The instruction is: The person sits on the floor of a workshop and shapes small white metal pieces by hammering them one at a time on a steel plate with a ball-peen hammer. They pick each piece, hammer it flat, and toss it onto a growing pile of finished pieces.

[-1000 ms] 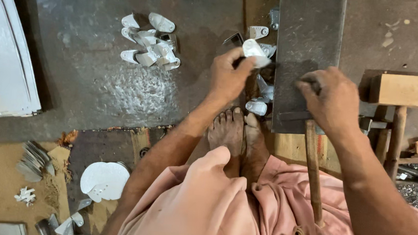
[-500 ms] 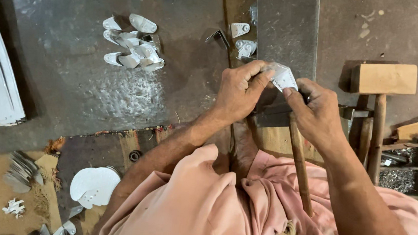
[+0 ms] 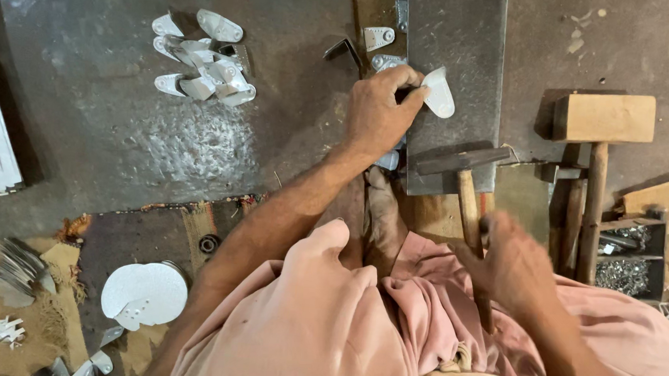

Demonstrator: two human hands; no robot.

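Two bare hands work over a dark steel block (image 3: 454,71) that stands on the workshop floor between the seated person's knees. The left hand (image 3: 378,113) is closed in a pinch on a small white metal piece (image 3: 439,91), pressing it flat near the block's left edge, with the fingertips (image 3: 412,83) right beside the spot a blow would land. The right hand (image 3: 511,268), blurred, curls around the wooden handle of a hammer (image 3: 466,188) whose dark head rests on the block's near edge; how firmly it grips cannot be told. The plain risk is a strike that catches the pinching fingers, since they touch the very piece being held. A glancing hit could also flip the thin piece off the left edge toward the bare foot (image 3: 383,214) tucked just below the block. Loose pieces (image 3: 378,37) lying against the block's far left edge could be knocked or get underfoot. A heap of finished white pieces (image 3: 202,68) sits well apart on the floor at the far left, a wooden mallet (image 3: 596,142) lies to the right of the block, and a tray of small metal bits (image 3: 628,264) stands near the right knee, close enough for an elbow to upset it.
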